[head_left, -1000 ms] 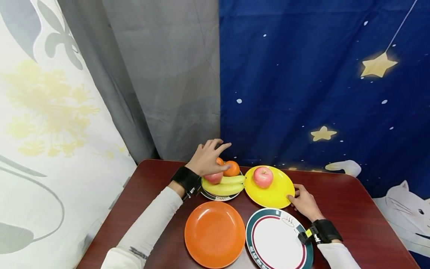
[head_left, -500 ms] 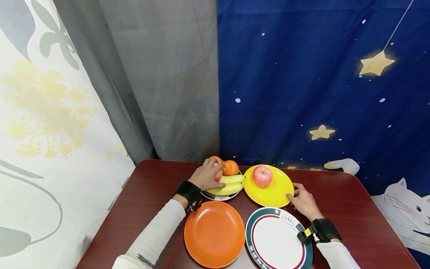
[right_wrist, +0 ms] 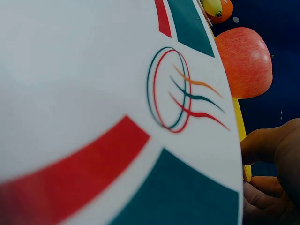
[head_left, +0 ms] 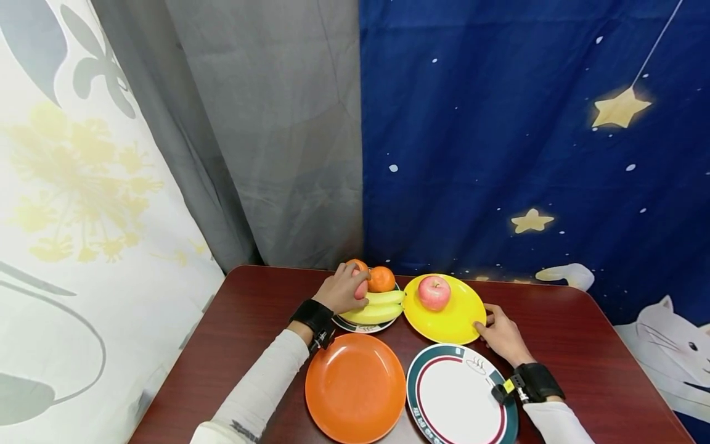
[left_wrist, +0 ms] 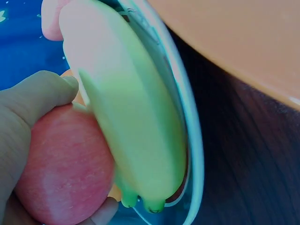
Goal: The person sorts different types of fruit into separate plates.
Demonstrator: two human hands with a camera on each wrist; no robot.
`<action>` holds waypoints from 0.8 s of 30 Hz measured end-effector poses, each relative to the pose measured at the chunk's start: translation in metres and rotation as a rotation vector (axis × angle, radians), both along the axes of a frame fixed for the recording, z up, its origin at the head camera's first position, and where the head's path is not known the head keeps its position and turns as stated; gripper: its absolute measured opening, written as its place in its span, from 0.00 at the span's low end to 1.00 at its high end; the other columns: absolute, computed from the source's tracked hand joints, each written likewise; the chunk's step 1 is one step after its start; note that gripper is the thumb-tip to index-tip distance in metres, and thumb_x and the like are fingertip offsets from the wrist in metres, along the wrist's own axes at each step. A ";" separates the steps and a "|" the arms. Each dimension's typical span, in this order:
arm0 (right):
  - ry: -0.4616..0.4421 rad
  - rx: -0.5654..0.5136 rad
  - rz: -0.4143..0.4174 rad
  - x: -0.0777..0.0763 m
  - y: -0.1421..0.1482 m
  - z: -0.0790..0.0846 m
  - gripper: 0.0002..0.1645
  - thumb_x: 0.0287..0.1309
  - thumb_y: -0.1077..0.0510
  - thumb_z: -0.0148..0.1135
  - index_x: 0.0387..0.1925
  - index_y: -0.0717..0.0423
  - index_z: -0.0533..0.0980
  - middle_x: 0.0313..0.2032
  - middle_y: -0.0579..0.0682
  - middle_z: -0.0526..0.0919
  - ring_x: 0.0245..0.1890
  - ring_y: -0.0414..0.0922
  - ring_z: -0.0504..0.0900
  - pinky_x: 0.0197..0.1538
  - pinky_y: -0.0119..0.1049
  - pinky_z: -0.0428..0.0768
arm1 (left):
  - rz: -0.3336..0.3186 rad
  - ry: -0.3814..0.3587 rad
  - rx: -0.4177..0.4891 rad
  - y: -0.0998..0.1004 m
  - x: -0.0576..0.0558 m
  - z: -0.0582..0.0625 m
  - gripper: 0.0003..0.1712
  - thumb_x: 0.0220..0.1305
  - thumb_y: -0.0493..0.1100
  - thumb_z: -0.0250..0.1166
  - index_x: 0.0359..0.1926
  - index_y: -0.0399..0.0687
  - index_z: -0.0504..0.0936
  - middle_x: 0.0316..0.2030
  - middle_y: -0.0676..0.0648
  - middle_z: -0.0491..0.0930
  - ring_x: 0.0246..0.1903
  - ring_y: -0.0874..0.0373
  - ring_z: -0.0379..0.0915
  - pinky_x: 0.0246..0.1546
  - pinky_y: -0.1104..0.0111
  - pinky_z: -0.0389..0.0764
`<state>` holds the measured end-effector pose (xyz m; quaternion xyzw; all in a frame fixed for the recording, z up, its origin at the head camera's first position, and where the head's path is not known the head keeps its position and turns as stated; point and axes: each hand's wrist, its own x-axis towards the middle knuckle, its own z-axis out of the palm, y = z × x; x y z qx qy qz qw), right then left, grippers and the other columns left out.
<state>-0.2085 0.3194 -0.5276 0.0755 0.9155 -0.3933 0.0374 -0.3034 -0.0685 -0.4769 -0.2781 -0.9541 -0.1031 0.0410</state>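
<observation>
My left hand (head_left: pixel 339 291) grips a red apple (left_wrist: pixel 70 164), thumb on one side and fingers on the other. That apple is at the left of a fruit plate (head_left: pixel 368 328), against the bananas (head_left: pixel 373 313); two oranges (head_left: pixel 381 279) sit behind, one partly covered by the hand. My right hand (head_left: pixel 503 333) pinches the right rim of a yellow plate (head_left: pixel 455 324), thumb on top and fingers at the edge. A second apple (head_left: pixel 434 292) rests on the yellow plate; the right wrist view shows it past the white plate's edge.
An orange plate (head_left: pixel 355 388) lies in front of the fruit plate. To its right is a white plate (head_left: pixel 460 398) with a green and red rim, under my right wrist. The dark red table (head_left: pixel 266 296) ends at hanging curtains (head_left: pixel 299 154) behind.
My left hand has come down from above the fruit plate and closed around the apple at its left, tipping it a little. The right hand stays on the yellow plate's rim.
</observation>
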 end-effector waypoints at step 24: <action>0.025 0.005 0.018 0.000 0.002 -0.004 0.39 0.76 0.60 0.59 0.77 0.74 0.54 0.46 0.68 0.78 0.29 0.47 0.79 0.33 0.34 0.81 | -0.280 0.237 0.049 0.161 0.020 0.111 0.31 0.64 0.68 0.70 0.63 0.67 0.76 0.62 0.53 0.72 0.57 0.57 0.68 0.41 0.67 0.84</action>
